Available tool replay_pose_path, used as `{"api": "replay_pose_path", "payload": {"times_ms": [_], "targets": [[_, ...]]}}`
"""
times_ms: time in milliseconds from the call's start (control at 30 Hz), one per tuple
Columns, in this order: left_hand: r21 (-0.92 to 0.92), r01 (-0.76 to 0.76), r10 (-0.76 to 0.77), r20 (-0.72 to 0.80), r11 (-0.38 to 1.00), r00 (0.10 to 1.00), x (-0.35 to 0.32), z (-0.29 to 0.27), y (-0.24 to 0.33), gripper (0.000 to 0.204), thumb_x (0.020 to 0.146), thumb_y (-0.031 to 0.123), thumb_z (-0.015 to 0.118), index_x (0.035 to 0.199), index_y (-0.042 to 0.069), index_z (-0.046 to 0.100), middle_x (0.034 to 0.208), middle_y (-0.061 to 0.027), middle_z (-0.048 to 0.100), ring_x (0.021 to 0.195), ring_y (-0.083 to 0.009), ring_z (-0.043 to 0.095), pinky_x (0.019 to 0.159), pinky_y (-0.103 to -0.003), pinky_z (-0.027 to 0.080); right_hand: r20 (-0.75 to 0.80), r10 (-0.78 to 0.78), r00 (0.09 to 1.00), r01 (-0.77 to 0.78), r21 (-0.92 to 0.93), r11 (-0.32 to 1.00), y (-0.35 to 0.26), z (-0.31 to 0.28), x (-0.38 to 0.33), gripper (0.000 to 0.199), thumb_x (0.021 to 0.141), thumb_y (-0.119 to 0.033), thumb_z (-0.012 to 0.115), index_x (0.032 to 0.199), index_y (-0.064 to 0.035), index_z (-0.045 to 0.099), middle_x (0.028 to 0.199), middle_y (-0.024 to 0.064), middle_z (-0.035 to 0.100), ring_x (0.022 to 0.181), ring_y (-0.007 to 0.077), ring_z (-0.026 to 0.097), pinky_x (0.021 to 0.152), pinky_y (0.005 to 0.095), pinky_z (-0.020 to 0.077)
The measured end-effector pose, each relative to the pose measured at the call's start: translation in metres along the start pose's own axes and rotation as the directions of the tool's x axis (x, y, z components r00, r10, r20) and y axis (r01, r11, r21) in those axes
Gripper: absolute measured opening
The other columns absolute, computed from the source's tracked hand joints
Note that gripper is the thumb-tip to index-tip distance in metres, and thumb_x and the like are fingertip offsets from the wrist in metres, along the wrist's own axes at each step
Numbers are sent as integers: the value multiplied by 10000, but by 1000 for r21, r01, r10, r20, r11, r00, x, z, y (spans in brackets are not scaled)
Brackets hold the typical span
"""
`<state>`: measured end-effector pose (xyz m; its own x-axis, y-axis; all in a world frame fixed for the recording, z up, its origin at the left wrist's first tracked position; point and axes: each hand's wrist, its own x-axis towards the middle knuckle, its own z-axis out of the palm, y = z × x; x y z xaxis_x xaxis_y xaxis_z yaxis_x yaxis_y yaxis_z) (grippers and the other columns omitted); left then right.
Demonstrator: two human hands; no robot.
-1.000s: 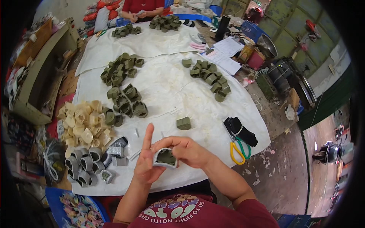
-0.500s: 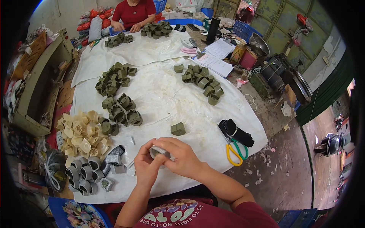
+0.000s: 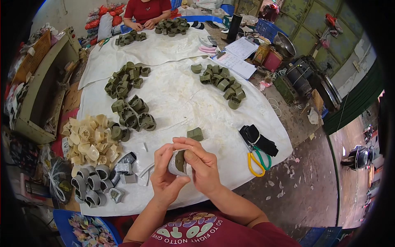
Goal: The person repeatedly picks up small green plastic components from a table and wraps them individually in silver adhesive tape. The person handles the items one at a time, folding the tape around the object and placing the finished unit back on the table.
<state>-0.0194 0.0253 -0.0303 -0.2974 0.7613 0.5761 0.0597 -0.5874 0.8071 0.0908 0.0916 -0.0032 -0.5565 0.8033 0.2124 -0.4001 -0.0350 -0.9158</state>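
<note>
Between both hands, above the near part of the cloth, is a small cup-shaped piece (image 3: pixel 178 161), pale grey outside and olive green inside. My left hand (image 3: pixel 164 177) is curled round its left side. My right hand (image 3: pixel 203 166) grips the opposite side, the thumb pressed at its rim. Just beyond my fingers a lone olive-green cup piece (image 3: pixel 195 133) sits on the white cloth (image 3: pixel 173 94). Pale strips (image 3: pixel 144 173) lie beside my left hand. Farther left are several grey-wrapped cup pieces (image 3: pixel 93 183) and a heap of beige cup-shaped shells (image 3: pixel 91 139).
Olive-green pieces lie in clusters at left (image 3: pixel 127 82) and right (image 3: pixel 222 82). Scissors (image 3: pixel 257 162) with yellow and green handles rest by a black bundle (image 3: pixel 259 140). Papers (image 3: pixel 236 64) lie at the far right. A co-worker in red (image 3: pixel 148 12) sits at the far end.
My hands have tilted the cup piece so its green inside shows more. My right thumb has shifted onto its upper edge, and my left thumb has moved below it.
</note>
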Motion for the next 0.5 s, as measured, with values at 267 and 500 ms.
{"api": "replay_pose_path", "payload": {"times_ms": [267, 500], "targets": [[-556, 560, -649, 49, 613, 759, 22, -6, 48, 826, 830, 200, 514, 1520, 121, 67, 1300, -164, 475, 1101, -278, 559, 861, -416, 519, 331, -3, 944, 123, -343, 931, -14, -8, 12, 618, 770, -185, 775, 1312, -41, 515, 1293, 89, 529, 1190, 180, 490, 1006, 322, 380], [-720, 590, -686, 220, 366, 694, 11, -4, 47, 859, 823, 145, 500, 1529, 177, 11, 1359, -112, 379, 1200, -251, 478, 996, -409, 432, 472, 175, 864, -52, -262, 964, -17, -13, 15, 615, 681, -135, 841, 1216, -51, 549, 1082, 64, 598, 1024, 154, 578, 885, 280, 451]]}}
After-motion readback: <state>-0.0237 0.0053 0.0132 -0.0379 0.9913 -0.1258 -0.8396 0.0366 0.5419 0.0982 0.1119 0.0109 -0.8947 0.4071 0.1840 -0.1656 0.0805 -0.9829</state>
